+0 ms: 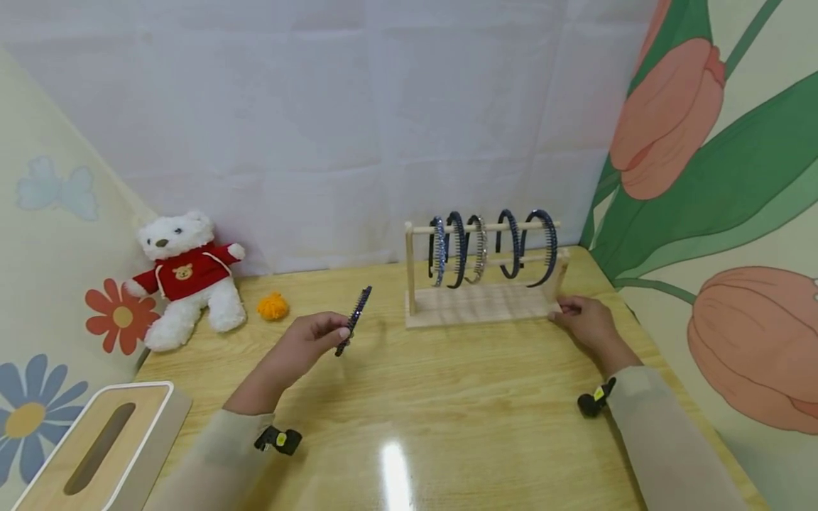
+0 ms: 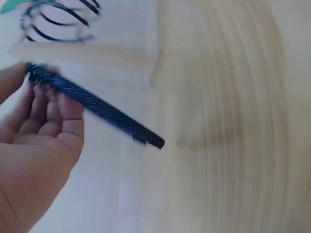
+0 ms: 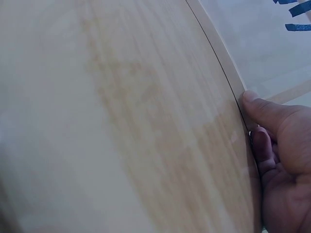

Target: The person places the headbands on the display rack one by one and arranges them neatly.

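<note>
My left hand [image 1: 309,344] pinches a dark toothed headband [image 1: 356,316] between thumb and fingers, raised over the table left of a wooden headband rack [image 1: 473,306]. Seen from the left wrist, this headband [image 2: 97,104] has a shiny dark blue-black surface and points down to the right. Several headbands [image 1: 509,245] hang along the rack's bars, mostly dark, one glittery blue and one silvery. At the rack's right end, my right hand [image 1: 588,326] grips the corner of its base. In the right wrist view, the thumb presses the base edge [image 3: 226,53] and the other fingers are curled beside it.
A white teddy bear [image 1: 192,280] in a red sweater sits at the back left, with a small orange ball-like object [image 1: 273,306] beside it. The tissue box [image 1: 105,447] stands at the near left. A white cloth backdrop [image 1: 307,128] hangs behind the wooden table [image 1: 447,397].
</note>
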`<state>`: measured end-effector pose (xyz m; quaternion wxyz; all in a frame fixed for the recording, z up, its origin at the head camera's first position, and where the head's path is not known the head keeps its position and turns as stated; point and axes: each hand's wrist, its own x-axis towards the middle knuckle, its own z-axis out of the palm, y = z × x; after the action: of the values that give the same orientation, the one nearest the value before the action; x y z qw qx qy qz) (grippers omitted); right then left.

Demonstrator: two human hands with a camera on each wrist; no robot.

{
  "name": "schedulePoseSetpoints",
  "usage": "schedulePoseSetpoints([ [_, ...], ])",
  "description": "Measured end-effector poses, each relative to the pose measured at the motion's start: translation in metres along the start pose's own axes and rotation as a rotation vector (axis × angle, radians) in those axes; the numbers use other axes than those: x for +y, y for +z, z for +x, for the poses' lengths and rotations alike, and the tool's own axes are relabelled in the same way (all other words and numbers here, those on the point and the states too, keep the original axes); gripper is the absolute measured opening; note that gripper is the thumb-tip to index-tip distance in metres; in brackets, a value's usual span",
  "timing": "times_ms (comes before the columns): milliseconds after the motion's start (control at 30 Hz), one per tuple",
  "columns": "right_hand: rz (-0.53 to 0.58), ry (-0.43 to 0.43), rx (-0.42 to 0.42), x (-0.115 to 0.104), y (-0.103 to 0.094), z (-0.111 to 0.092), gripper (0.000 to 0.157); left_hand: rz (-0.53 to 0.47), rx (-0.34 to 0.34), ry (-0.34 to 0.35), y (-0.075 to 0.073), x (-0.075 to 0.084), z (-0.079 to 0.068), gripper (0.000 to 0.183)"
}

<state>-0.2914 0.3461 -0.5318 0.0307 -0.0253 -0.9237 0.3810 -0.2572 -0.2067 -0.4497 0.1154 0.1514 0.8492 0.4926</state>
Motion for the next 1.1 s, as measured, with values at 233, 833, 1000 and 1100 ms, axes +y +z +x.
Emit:
schedulePoseSetpoints([
  [233,0.007,0.003,0.0,0.002,0.001,-0.001,0.051,-0.625,0.18,-0.102,0.016,0.015,0.005,0.036],
  [833,0.0,-0.003,-0.002,-0.001,-0.004,-0.002,0.051,-0.961,0.461,0.337,0.006,0.158,0.035,0.018],
  [1000,0.001,-0.006,-0.001,-0.003,-0.003,-0.002,0.05,-0.979,0.469,0.405,0.011,0.189,0.041,0.019],
  [1100,0.002,-0.004,0.001,-0.004,-0.002,-0.002,0.05,-0.981,0.452,0.447,0.018,0.203,0.047,0.021],
])
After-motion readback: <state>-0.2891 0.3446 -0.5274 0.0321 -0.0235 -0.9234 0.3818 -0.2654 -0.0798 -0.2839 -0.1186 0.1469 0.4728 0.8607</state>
